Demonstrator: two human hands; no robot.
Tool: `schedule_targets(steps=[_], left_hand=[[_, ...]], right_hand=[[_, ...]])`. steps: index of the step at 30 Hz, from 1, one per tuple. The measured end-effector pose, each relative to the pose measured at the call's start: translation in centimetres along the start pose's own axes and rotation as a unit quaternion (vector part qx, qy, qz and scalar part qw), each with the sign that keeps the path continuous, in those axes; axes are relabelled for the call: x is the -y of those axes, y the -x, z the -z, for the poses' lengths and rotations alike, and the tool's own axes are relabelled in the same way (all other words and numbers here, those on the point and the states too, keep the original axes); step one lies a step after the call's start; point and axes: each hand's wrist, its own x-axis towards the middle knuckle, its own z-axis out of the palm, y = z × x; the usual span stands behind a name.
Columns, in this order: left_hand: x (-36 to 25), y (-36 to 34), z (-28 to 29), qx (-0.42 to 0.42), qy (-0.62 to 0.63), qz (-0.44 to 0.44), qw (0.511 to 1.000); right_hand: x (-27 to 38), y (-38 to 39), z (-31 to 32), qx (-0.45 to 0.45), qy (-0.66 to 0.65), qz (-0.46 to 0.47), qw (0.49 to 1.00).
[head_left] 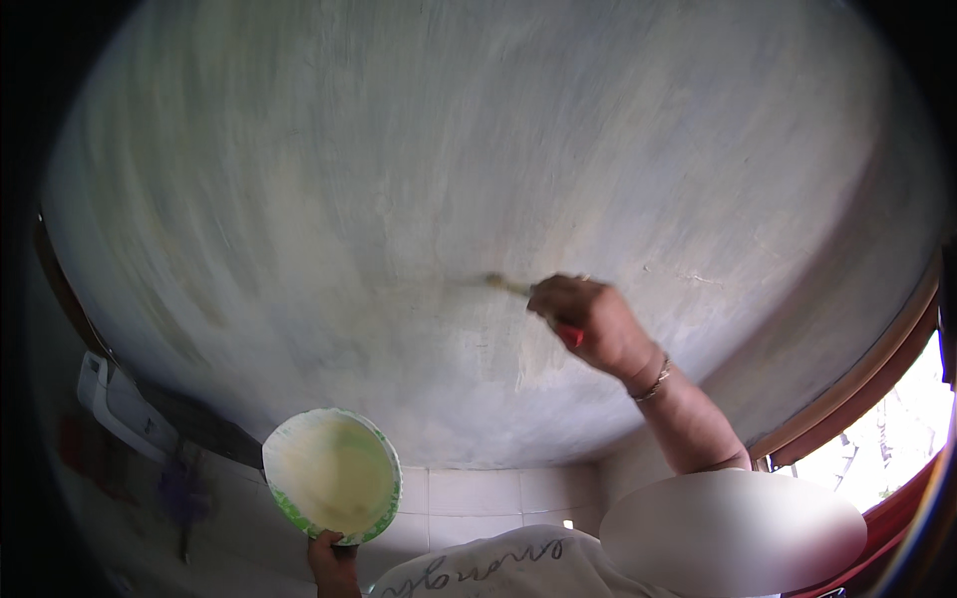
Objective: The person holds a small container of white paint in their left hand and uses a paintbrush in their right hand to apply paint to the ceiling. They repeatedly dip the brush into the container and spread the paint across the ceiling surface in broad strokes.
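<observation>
My right hand (583, 317) is raised and closed around a paintbrush (511, 286). Its bristle end meets or nearly meets a broad, streaky grey-white painted surface (419, 169), and a bit of red handle shows below the palm. A bracelet circles that wrist. Lower down, my left hand (334, 566) grips the rim of a green and white bowl (286, 501), tilted so that its inside shows. Pale cream paint (344, 476) lies in the bowl. Most of the left hand's fingers are hidden behind it.
White wall tiles (474, 493) run along the bottom. At the lower left are a white plastic fixture (130, 414) and a purple object (184, 488), both dim. A bright window (897, 419) with a reddish-brown frame and red cloth stands at the right.
</observation>
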Motion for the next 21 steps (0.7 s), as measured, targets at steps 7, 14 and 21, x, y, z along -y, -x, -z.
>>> schedule_targets(steps=[7, 14, 21], left_hand=[[0.2, -0.4, 1.3, 0.004, -0.007, 0.023, 1.0], [0.8, -0.6, 1.5, -0.024, -0.015, 0.009, 1.0], [0.6, 0.1, 1.2, 0.025, -0.018, -0.002, 1.0]], right_hand=[[-0.4, -6.6, 5.0, -0.36, 0.16, 0.103, 0.913], [0.4, 8.0, -16.1, -0.004, 0.119, 0.12, 0.986], [-3.1, 7.4, -18.4, 0.196, -0.087, -0.061, 0.975]])
